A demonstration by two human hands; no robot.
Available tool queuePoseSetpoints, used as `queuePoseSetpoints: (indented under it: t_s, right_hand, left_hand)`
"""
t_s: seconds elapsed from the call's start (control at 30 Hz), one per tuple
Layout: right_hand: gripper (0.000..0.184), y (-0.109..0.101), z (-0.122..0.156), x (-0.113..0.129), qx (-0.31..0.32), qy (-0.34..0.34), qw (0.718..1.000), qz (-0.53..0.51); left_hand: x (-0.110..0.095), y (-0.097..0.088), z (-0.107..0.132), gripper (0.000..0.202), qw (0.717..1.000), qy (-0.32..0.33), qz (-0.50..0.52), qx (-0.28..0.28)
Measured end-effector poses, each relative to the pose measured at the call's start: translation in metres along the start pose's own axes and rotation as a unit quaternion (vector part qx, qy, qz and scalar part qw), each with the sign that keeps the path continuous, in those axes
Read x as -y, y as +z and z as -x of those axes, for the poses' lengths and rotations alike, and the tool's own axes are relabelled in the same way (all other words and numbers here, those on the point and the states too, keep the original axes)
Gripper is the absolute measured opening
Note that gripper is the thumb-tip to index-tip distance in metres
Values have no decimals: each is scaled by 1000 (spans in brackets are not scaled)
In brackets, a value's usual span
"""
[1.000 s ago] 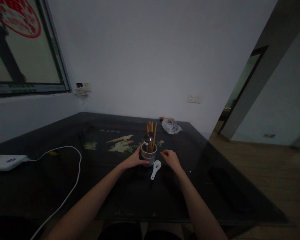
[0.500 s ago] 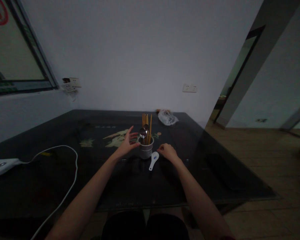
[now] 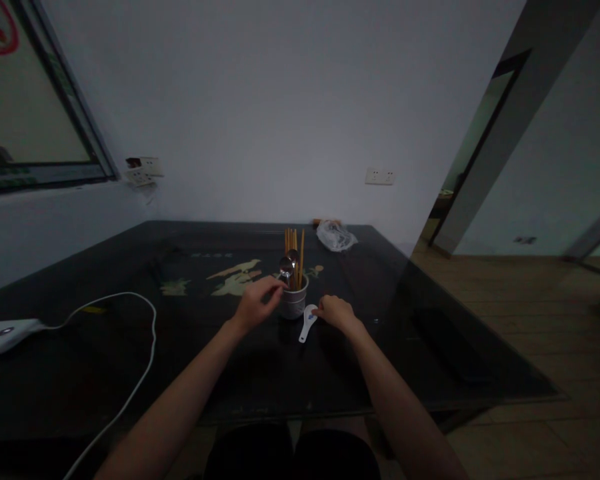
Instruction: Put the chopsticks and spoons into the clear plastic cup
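Note:
A small white cup (image 3: 295,304) stands near the middle of the dark table (image 3: 230,373). It holds several wooden chopsticks (image 3: 294,257) and metal spoons (image 3: 287,266). My left hand (image 3: 257,305) is just left of the cup, fingers curled and pinched at a metal spoon's bowl by the rim. A white ceramic spoon (image 3: 307,323) with a blue mark lies on the table right of the cup. My right hand (image 3: 335,313) rests beside it, fingers curled, its fingertips touching the spoon's bowl.
A white cable (image 3: 135,373) loops across the table's left side from a white device (image 3: 3,333). A crumpled clear plastic bag (image 3: 335,236) lies at the far edge. The table's right edge borders wooden floor (image 3: 540,313) and a doorway.
My left hand was on the cup, opened wide half a second ago, and has now closed at the spoon by the rim. My right hand has shifted slightly toward the ceramic spoon.

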State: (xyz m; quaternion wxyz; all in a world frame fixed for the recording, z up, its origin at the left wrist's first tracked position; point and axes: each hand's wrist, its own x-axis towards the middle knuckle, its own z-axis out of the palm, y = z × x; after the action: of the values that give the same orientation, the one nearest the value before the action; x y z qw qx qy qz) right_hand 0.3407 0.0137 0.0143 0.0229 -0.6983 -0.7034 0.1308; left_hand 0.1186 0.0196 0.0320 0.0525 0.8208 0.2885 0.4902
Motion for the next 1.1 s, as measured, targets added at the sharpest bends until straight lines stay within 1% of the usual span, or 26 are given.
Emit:
queuePoseSetpoints:
  t_s: [0.07, 0.1, 0.2, 0.3, 0.37, 0.5, 0.67, 0.77, 0.87, 0.93, 1.1]
  right_hand:
    - [27, 0, 1, 0, 2, 3, 1000, -6]
    - [26, 0, 0, 0, 2, 4, 1000, -11]
    - [22, 3, -4, -4, 6, 4, 999, -42]
    - [20, 7, -11, -10, 12, 7, 997, -79]
    - [18, 9, -16, -15, 19, 4, 995, -94]
    - [12, 8, -21, -24, 43, -16, 991, -128]
    - [12, 1, -22, -37, 77, -53, 980, -174]
    - [14, -4, -21, -43, 95, -103, 964, -224]
    - [19, -7, -19, -44, 90, -194, 943, -257]
    - [21, -9, -17, -42, 81, -237, 930, -268]
    - [23, -13, -11, -33, 84, -253, 919, -292]
  left_hand:
    - [-12, 6, 3, 21, 996, 59, -18, 62]
    - [-16, 9, 4, 22, 993, 76, -24, 90]
    - [-26, 19, 7, 28, 982, 89, -36, 165]
    - [-30, 26, 9, 32, 970, 68, -34, 230]
    - [-32, 29, 10, 31, 961, 48, -23, 272]
    - [-35, 34, 10, 27, 944, -21, -18, 329]
    - [-34, 37, 12, 33, 919, -148, 26, 365]
    - [-32, 39, 14, 37, 899, -214, 73, 375]
    - [-32, 41, 16, 39, 887, -242, 112, 378]
    - [-32, 42, 17, 41, 883, -253, 129, 374]
    - [-33, 43, 16, 44, 884, -273, 144, 351]
